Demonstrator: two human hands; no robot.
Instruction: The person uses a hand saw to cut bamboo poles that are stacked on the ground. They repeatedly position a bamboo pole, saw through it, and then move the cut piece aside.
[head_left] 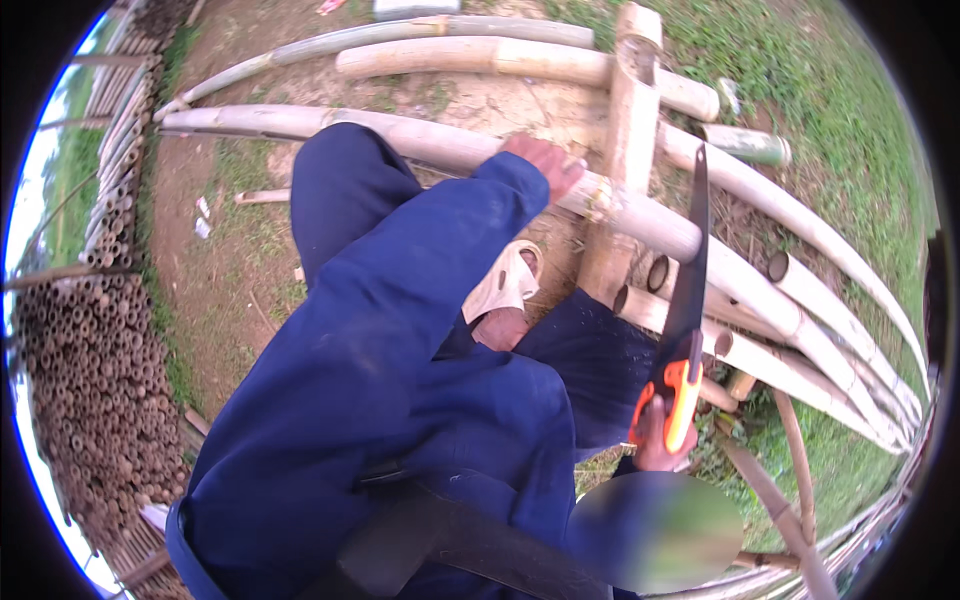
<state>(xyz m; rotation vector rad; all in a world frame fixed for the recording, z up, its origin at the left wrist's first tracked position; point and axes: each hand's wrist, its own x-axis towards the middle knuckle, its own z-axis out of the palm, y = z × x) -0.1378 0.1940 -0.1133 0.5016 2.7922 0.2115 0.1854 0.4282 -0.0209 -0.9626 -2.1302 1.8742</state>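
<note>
A long pale bamboo pole (440, 143) runs across in front of me and rests over an upright bamboo post (632, 140). My left hand (545, 167) is closed over the top of the pole, just left of the post. My right hand (660, 440) grips the orange and black handle of a hand saw (687, 285). The dark blade points away from me and lies against the pole to the right of the post. Whether its teeth have cut into the bamboo cannot be made out. My left knee, in dark blue cloth, is against the pole.
More bamboo poles (500, 55) lie beyond the long one. Several cut bamboo lengths (790, 365) are gathered at the right, over grass. A big stack of bamboo pieces (90, 390) stands at the left. My sandalled foot (505, 285) is on the ground below the pole.
</note>
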